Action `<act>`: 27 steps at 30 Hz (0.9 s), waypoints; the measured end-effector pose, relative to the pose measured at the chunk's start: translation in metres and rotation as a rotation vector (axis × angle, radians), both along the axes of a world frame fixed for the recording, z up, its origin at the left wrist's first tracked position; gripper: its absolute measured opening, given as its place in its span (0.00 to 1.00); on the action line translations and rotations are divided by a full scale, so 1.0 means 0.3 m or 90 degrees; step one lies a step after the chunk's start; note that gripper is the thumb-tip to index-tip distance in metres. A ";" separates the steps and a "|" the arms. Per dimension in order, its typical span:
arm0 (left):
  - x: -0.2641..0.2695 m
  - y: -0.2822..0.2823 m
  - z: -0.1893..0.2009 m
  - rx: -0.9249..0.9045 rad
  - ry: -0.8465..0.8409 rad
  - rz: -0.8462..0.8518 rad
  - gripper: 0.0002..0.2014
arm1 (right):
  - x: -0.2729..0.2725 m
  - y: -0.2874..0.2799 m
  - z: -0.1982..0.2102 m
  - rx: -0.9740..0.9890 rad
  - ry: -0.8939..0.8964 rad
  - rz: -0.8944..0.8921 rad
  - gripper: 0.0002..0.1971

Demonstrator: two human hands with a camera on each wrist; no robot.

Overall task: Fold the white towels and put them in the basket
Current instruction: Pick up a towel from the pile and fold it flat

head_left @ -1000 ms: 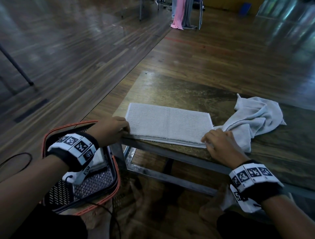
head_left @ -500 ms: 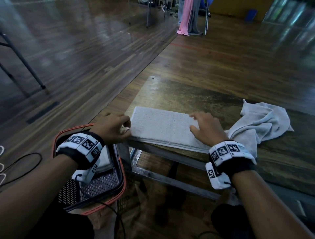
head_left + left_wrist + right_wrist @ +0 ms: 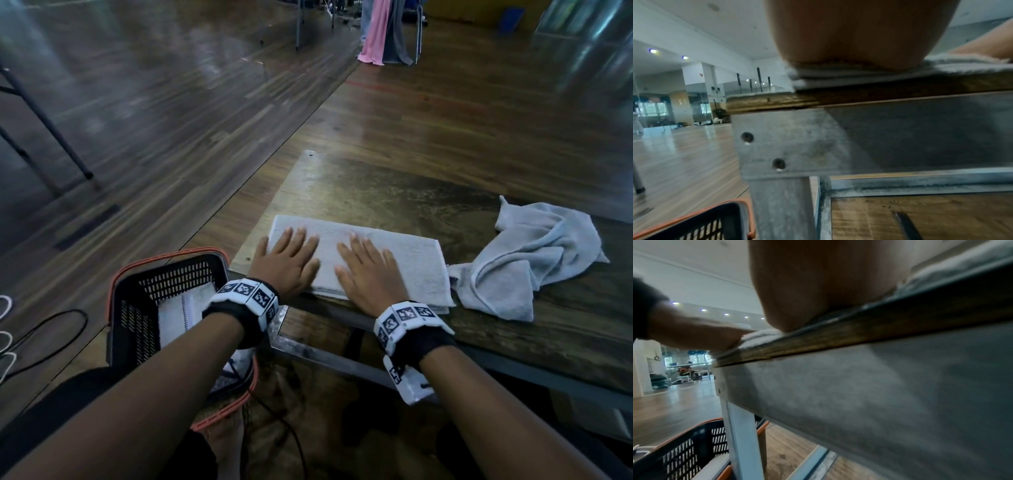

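Note:
A white towel (image 3: pixel 416 263), folded into a long strip, lies along the near edge of the wooden table (image 3: pixel 394 192). My left hand (image 3: pixel 289 260) lies flat on its left end, fingers straight. My right hand (image 3: pixel 368 270) presses flat on its middle, fingers spread. A second white towel (image 3: pixel 527 260) sits crumpled to the right of the strip. The black basket (image 3: pixel 171 277) with an orange rim stands on the floor left of the table and holds a folded towel (image 3: pixel 178 315). In the left wrist view my palm (image 3: pixel 855 32) rests on the layered towel edge (image 3: pixel 818 76).
The table's metal frame (image 3: pixel 797 142) and leg drop beside the basket. Cables (image 3: pixel 41 339) trail on the wooden floor at the left. Dark stand legs (image 3: pixel 51 137) rise at far left. Pink and grey cloth (image 3: pixel 380 34) hangs far behind.
My left hand let go of the towel's left corner and laid flat on it. My right hand slid left from the strip's right end to its middle and flattened.

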State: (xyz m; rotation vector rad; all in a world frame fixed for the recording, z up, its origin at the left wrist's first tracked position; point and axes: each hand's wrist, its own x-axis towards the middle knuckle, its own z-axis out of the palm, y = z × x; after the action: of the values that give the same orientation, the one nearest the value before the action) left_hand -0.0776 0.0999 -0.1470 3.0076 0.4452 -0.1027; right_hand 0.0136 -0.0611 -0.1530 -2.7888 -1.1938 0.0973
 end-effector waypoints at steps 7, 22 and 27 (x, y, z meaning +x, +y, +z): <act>-0.090 0.097 -0.032 0.000 -0.010 0.025 0.29 | 0.088 -0.243 0.023 -0.101 0.015 -0.106 0.28; -0.221 0.046 0.044 -0.553 -0.231 0.399 0.18 | 0.120 -0.177 0.191 0.024 0.052 -0.156 0.30; -0.199 0.027 0.012 -0.707 -0.347 0.487 0.15 | 0.105 0.067 0.249 0.081 0.067 -0.096 0.26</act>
State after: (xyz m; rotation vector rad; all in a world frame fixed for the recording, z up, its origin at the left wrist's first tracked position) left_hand -0.1373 0.1079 -0.1435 1.5610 0.9904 0.3826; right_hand 0.0452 -0.0410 -0.0783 -2.7145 -0.9291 0.1478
